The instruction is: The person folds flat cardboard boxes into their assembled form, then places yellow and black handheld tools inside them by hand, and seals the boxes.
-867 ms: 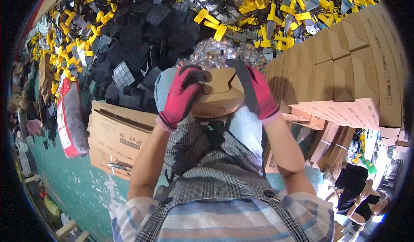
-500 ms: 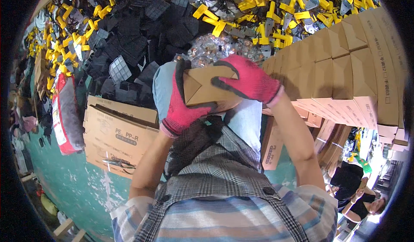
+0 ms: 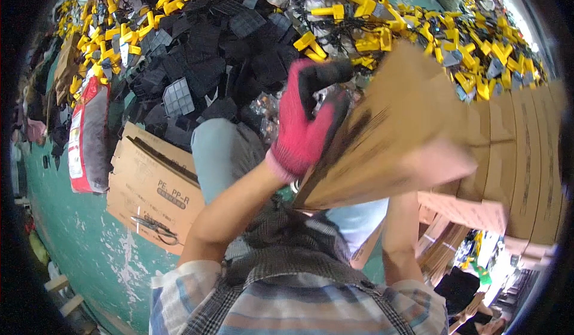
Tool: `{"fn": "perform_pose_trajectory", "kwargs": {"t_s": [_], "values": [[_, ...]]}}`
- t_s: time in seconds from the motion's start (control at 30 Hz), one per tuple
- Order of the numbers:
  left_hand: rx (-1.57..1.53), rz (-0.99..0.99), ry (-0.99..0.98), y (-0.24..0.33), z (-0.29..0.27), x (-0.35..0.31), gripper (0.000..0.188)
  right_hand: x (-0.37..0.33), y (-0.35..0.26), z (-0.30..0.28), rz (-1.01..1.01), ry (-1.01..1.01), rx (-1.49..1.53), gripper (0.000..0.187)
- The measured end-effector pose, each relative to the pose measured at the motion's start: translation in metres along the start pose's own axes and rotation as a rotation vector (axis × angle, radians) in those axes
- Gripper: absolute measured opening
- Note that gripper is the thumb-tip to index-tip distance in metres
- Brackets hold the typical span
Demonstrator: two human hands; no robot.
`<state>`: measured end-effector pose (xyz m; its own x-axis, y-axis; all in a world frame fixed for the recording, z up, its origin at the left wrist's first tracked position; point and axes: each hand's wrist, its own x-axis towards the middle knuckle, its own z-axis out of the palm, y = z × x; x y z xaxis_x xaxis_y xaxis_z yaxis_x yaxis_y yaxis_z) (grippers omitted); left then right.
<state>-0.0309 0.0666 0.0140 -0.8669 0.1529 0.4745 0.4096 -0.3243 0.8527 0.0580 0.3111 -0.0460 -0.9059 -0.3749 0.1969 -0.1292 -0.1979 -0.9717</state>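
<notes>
In the head view, a blurred, tilted cardboard piece [image 3: 388, 138] is gripped along its left edge by the gloved left hand [image 3: 305, 126], fingers closed on it, above the lap, while the right hand is hidden behind it, the cardboard stack [image 3: 526, 155] crowding the right.

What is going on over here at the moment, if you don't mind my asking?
A seated person is handling a flat brown cardboard piece, raised in front of them and blurred. The left hand, in a red and black glove, grips its edge; the right hand is hidden behind the cardboard. A stack of cardboard stands to the right, and black and yellow plastic parts are heaped on the floor ahead.
</notes>
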Motion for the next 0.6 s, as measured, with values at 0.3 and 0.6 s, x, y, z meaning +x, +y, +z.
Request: {"fn": "perform_pose_trajectory", "kwargs": {"t_s": [0.3, 0.6], "values": [[1.203, -0.107, -0.281, -0.056, -0.072, 0.024, 0.09, 0.204, 0.028, -0.023, -0.109, 0.829, 0.747, 0.048], [0.326, -0.52, 0.622, -0.087, -0.245, 0.023, 0.044, 0.258, 0.334, -0.027, 0.43, 0.202, -1.682, 0.051]]}}
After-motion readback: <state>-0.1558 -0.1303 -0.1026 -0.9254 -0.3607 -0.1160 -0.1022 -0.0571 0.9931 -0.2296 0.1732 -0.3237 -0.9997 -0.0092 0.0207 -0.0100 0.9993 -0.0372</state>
